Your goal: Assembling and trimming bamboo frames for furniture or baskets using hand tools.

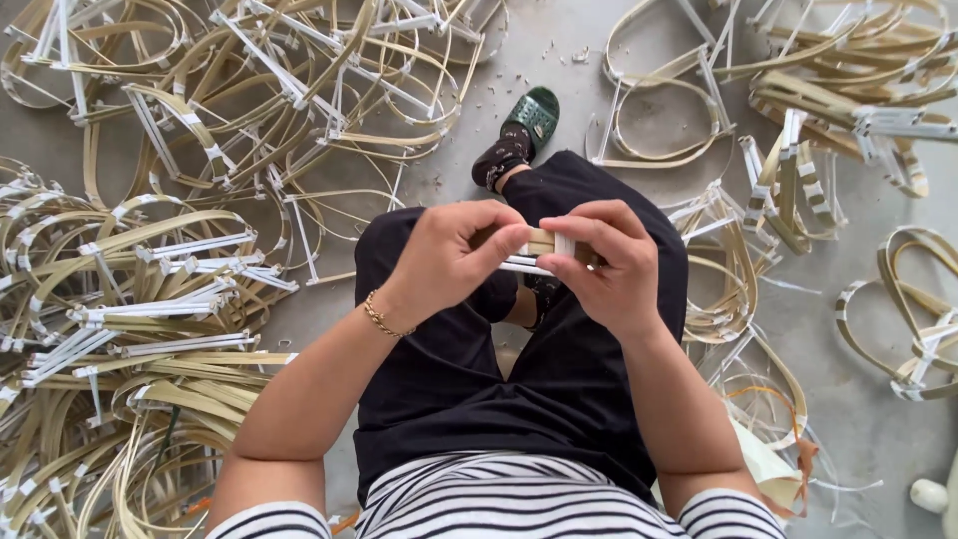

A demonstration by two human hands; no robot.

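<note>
Both my hands meet above my lap, over black trousers (589, 359). My left hand (449, 255) pinches one end of a small bundle of bamboo strips and white sticks (539, 252). My right hand (609, 265) grips the other end, thumb and fingers closed over it. Much of the bundle is hidden by my fingers. A thin gold bracelet (384, 319) circles my left wrist. My foot in a green sandal (524, 130) rests on the grey floor ahead.
Heaps of curved bamboo-strip frames tied with white sticks cover the floor at the left (150, 279), top (329, 80) and right (828, 120). Looped frames (908, 309) lie at the far right. A white object (933, 494) sits at the bottom right corner.
</note>
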